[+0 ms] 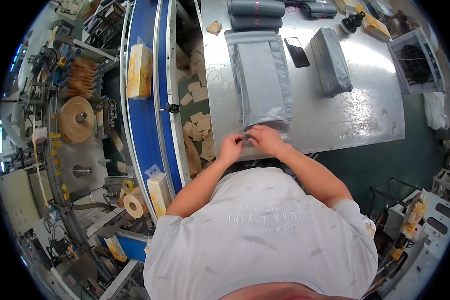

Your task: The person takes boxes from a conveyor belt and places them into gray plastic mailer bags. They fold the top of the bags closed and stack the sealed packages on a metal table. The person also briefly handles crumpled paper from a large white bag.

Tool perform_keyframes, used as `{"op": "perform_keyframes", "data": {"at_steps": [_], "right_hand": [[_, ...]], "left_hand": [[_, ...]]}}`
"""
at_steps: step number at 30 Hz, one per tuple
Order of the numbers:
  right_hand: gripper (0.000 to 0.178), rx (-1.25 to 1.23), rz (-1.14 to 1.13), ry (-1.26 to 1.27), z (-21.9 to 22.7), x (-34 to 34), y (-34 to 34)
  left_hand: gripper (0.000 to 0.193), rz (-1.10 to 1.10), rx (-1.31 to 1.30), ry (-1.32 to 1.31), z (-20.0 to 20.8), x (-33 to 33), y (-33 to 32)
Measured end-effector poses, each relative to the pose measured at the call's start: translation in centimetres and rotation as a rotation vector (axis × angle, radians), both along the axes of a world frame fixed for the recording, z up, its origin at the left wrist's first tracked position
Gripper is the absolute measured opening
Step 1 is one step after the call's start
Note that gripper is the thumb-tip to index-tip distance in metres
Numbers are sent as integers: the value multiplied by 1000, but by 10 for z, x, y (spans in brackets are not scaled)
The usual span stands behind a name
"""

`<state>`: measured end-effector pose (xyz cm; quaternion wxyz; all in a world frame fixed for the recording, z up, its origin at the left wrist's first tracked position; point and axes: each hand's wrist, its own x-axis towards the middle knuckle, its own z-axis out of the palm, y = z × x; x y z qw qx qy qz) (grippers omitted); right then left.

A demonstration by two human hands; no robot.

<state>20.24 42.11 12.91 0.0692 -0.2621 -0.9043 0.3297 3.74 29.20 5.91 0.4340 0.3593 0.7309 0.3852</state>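
Observation:
A stack of flat grey plastic bags (262, 80) lies on the metal table, its near end close to the table's front edge. At that near end, the fingers of my right hand (266, 140) are bent in a pinch on the edge of the top bag. Just beside it, my left hand (230, 149) is closed, its fingertips at the same bag edge. The two hands almost touch, and my fingers partly hide the film between them. To the right of the stack lies a black phone (297, 52), and farther right stands a filled grey plastic package (330, 62).
Rolled grey bags (255, 22) lie at the table's (370, 115) far side. To the left runs a blue conveyor (147, 125) carrying yellow-and-white packs (139, 71). Cardboard pieces (201, 125) fill the gap between. A fan (416, 60) stands at the right.

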Motion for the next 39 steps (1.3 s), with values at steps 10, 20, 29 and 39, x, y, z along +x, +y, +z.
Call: {"op": "perform_keyframes", "data": {"at_steps": [10, 20, 29, 39], "right_hand": [[11, -11, 13, 32, -21, 57, -49], [33, -454, -237, -1206, -42, 334, -100], [35, 703, 434, 45, 45, 112, 90], [11, 21, 2, 308, -36, 130, 119]], "left_hand": [[28, 1, -53, -271, -2, -2, -8], [53, -409, 406, 638, 51, -32, 3], [31, -1105, 797, 1164, 64, -52, 69], [9, -512, 483, 431, 51, -41, 82]]}}
